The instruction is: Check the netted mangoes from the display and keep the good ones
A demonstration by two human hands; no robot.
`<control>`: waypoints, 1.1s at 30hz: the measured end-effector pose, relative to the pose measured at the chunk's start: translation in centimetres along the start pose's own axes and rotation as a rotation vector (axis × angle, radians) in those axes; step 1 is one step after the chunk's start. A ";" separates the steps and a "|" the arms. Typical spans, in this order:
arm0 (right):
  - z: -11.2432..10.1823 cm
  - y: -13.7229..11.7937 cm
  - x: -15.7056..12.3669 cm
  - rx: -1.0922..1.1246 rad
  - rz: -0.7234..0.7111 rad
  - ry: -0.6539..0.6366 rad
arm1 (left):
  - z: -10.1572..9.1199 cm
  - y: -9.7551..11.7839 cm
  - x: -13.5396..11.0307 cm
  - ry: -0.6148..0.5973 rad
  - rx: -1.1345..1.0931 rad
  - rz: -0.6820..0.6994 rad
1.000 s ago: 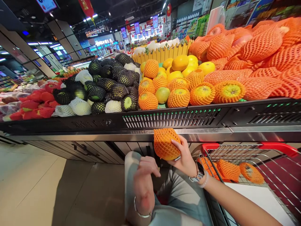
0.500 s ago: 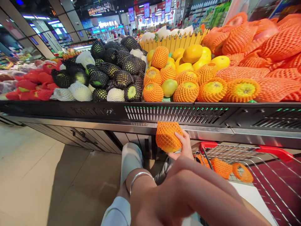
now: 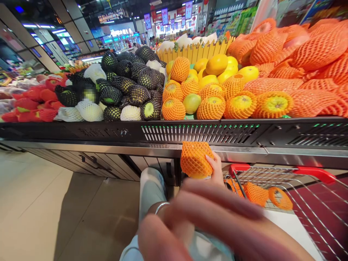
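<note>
My right hand point(image 3: 216, 169) grips a round fruit wrapped in orange foam net point(image 3: 194, 159), held just below the steel edge of the fruit stand point(image 3: 244, 152). My left hand point(image 3: 206, 224) is very close to the camera at the bottom, smeared by motion, so its fingers are unreadable. A silver bracelet point(image 3: 161, 207) shows on its wrist. The left hand covers my right forearm.
A wire shopping cart with a red handle point(image 3: 312, 172) stands at the right and holds orange-netted fruit point(image 3: 255, 193). The stand carries piles of orange-netted citrus point(image 3: 210, 107), black-netted fruit point(image 3: 136, 94), white-netted fruit point(image 3: 89, 110) and red-netted fruit point(image 3: 35, 112). Tiled floor point(image 3: 40, 203) lies to the left.
My left hand has risen from beside my knee toward the camera and now blurs across the lower frame. The right hand with the netted fruit has stayed almost in place.
</note>
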State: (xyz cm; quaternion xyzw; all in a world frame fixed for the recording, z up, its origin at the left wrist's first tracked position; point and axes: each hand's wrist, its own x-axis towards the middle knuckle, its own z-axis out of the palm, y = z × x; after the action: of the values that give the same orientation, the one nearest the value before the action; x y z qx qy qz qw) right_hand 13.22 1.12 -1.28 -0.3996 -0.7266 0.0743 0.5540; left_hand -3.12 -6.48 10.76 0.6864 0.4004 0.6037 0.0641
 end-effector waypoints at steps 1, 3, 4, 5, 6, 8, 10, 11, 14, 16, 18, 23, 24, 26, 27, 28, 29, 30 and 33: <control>-0.1 -0.1 0.1 -0.010 -0.006 0.006 | 1.1 -0.4 0.9 0.052 -0.045 -0.001; -0.2 -0.1 0.4 -0.025 -0.044 0.023 | 3.4 -2.2 2.3 0.168 -0.258 -0.035; -0.3 0.0 0.4 -0.025 -0.071 0.036 | 4.5 -3.4 2.7 0.171 -0.372 -0.079; -0.3 0.2 0.5 -0.017 -0.097 0.039 | 5.3 -4.8 3.0 0.163 -0.440 -0.112; -0.3 0.5 0.4 -0.002 -0.120 0.030 | 5.9 -6.1 3.2 0.139 -0.467 -0.129; -0.3 1.1 0.2 0.031 -0.153 -0.017 | 6.3 -8.6 3.4 0.032 -0.425 -0.104; -0.3 1.7 0.0 0.047 -0.165 -0.094 | 5.9 -10.1 3.8 -0.125 -0.381 -0.035; -0.2 1.9 -0.1 0.048 -0.168 -0.129 | 5.4 -10.5 4.0 -0.196 -0.368 -0.003; -0.1 2.2 -0.1 0.082 -0.174 -0.150 | 4.0 -10.8 4.8 -0.354 -0.340 0.029; -0.1 2.2 0.0 0.132 -0.192 -0.126 | 3.3 -10.7 5.2 -0.461 -0.281 -0.040; -0.1 2.2 0.2 0.163 -0.204 -0.120 | 3.0 -10.8 5.2 -0.540 -0.198 -0.145; 0.1 2.4 0.1 0.160 -0.153 -0.122 | 3.3 -11.8 4.2 -0.486 -0.258 -0.171; 0.2 2.4 0.1 0.169 -0.142 -0.114 | 3.4 -12.0 4.0 -0.472 -0.306 -0.147; 0.2 2.3 0.1 0.182 -0.122 -0.097 | 3.4 -12.1 3.7 -0.451 -0.345 -0.121; 0.2 2.2 0.1 0.179 -0.106 -0.092 | 3.3 -12.1 3.6 -0.440 -0.332 -0.116; 0.1 2.0 0.2 0.171 -0.084 -0.091 | 3.1 -11.9 3.5 -0.435 -0.311 -0.109; 0.0 1.8 0.4 0.163 -0.058 -0.094 | 2.9 -11.6 3.4 -0.434 -0.294 -0.096; -0.2 1.6 0.5 0.159 -0.025 -0.106 | 2.5 -11.3 3.3 -0.435 -0.284 -0.077; -0.7 1.0 1.0 0.210 0.071 -0.186 | 1.3 -9.7 2.5 -0.473 -0.269 -0.009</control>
State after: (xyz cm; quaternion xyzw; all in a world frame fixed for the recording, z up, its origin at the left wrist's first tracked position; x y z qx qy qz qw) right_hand 14.21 2.19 -0.83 -0.3563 -0.7484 0.2064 0.5200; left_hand -6.71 2.15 6.84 0.7918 0.2935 0.4741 0.2493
